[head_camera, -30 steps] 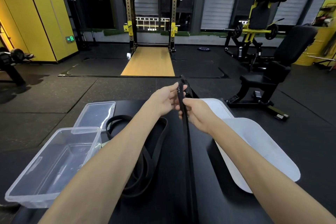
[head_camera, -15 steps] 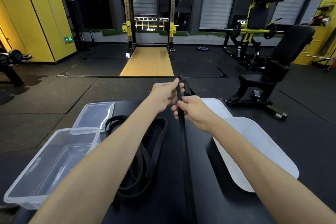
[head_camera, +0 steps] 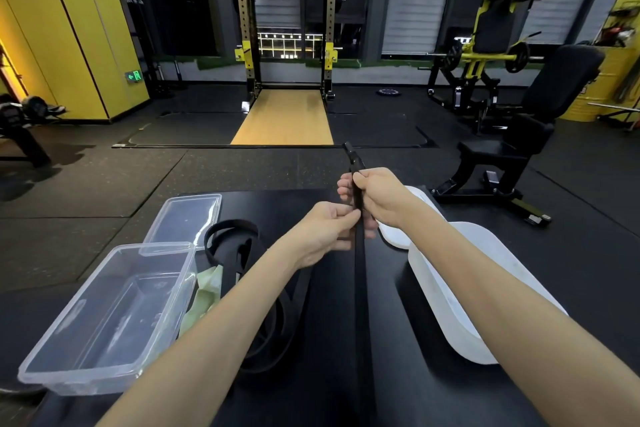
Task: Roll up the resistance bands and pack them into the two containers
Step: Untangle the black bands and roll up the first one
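The right hand [head_camera: 379, 196] curls its fingers [head_camera: 344, 185] round a black resistance band [head_camera: 360, 288] near its far end; the left hand [head_camera: 325, 234] pinches it just beneath. Rolling looks barely begun (the strap lies flat). Left of the fingers lie loose bands [head_camera: 228, 226] and an empty clear container [head_camera: 79, 383]; to the right sits a white container [head_camera: 446, 302].

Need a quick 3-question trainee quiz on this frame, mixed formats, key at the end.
1. True or false: the left hand and the right hand both hold the same black band.
2. Which hand holds it nearer the end that sticks up? A) left B) right
3. Fill in: the number of bands inside the clear container is ____.

Key: 1 true; 2 B; 3 none
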The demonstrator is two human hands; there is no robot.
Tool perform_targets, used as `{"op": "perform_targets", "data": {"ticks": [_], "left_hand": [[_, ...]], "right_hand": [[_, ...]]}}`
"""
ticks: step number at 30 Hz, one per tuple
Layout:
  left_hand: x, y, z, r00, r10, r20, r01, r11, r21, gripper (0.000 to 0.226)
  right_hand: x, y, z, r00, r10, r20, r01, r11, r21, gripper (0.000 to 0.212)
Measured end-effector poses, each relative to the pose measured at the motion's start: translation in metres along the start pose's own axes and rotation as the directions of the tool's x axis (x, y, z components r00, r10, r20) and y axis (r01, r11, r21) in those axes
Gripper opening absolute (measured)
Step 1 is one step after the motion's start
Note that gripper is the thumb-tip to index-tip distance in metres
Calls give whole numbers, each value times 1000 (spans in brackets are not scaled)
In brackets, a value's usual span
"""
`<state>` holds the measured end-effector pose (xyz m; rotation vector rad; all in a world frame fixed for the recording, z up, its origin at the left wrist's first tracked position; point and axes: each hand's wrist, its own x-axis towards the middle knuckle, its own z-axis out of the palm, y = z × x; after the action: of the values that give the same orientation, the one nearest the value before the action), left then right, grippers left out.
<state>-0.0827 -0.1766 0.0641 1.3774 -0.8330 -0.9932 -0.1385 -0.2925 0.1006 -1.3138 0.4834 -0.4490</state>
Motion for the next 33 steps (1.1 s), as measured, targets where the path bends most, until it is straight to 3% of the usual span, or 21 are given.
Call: {"op": "perform_targets", "data": {"ticks": [6,9,13,19,25,28,33], "left_hand": [[12,12,4,989,31,-141,-35,999,-29,25],[17,19,1,987,23,-162,-32,998,-56,26],[16,11,-2,994,-12,-105,2,996,-94,24],[-2,-9,-6,1000,13,-10,-13,1000,0,21],[-4,8,-7,993,78,-92,-82,996,-37,24],[-5,10,-5,994,70,-86,-74,996,-45,26],[-12,-5,-6,999,43,-22,-43,999,2,21]], "right_hand": [[-1,1,-11,997,58,53,-42,963,-266,32],[-1,3,-15,995,92,27,-82,966,-246,34],[-7,2,-16,995,99,-16,-100,958,-269,16],[1,1,-12,996,44,-75,-56,983,-177,21],[-8,7,-10,993,95,69,-71,955,-289,24],[-8,4,-11,998,59,37,-47,962,-268,31],[-1,-6,-9,999,37,-4,-37,984,-175,20]]}}
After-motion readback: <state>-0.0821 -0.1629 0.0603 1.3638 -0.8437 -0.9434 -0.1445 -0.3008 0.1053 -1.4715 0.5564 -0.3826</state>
